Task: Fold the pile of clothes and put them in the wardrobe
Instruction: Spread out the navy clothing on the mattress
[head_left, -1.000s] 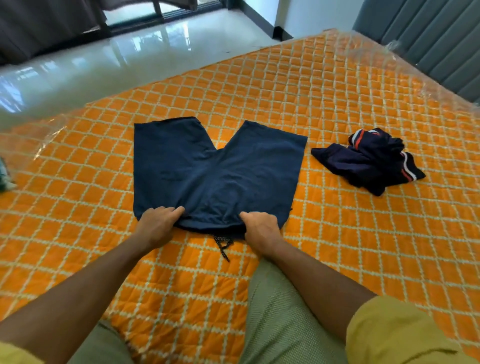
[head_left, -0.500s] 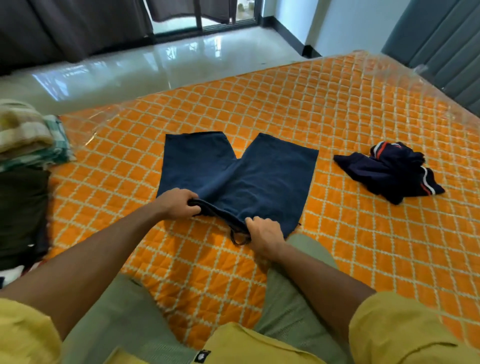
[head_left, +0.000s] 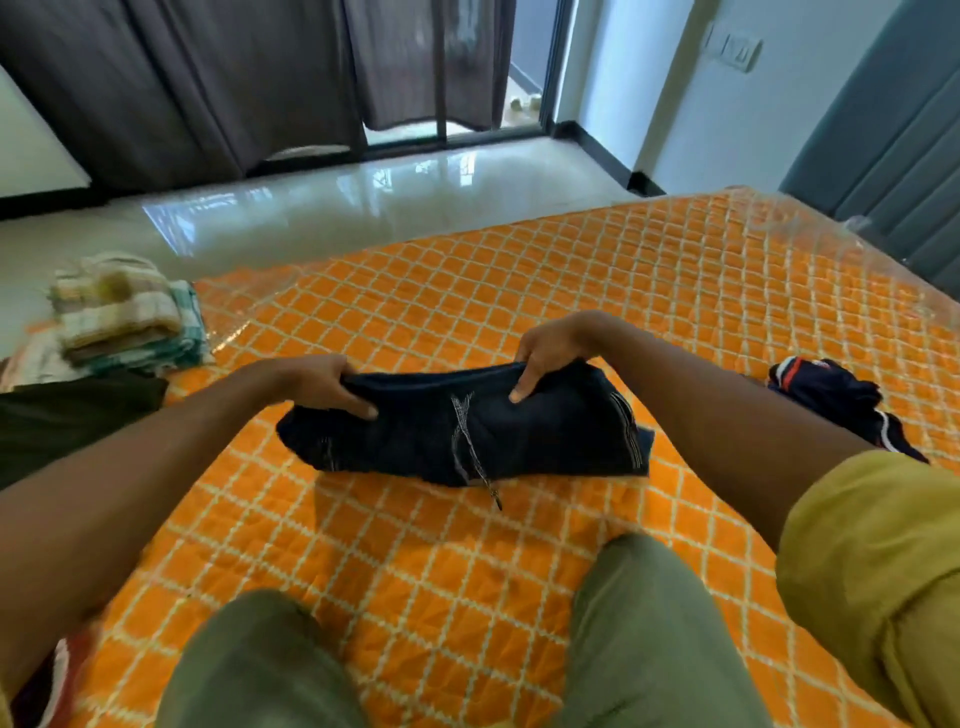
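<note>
**A:** What is most likely to be upset, taking the biggest thing first?

**B:** The bed (head_left: 519, 291) fills the middle of the frame. It is spread with an orange quilt under what looks like clear plastic. A slick base is to be expected, so a fold could be dragged askew as it is pressed flat.

**A:** And the piece being worked?

**B:** The navy shorts (head_left: 545, 441) lie doubled over at the centre of the frame, with the upper edge lifted. That edge is gripped at its left end by the left hand (head_left: 322, 384), fingers curled round the cloth. Further along it is pinched by the right hand (head_left: 550, 353). The right end is held by nothing, so it could sag and the layers could be laid down uneven.

**A:** Could the folded stack (head_left: 119, 317) at the left edge be disturbed?

**B:** Hardly, as it is well apart (unless the next piece is dropped on it carelessly).

**A:** The striped garment (head_left: 831, 395) at the right edge?

**B:** It is left crumpled, so the job is judged unfinished. No wardrobe is seen.

**A:** The smallest thing?

**B:** The drawstring (head_left: 470, 452) trails past the lower edge onto the quilt. It could be snagged when the bundle is carried.
</note>
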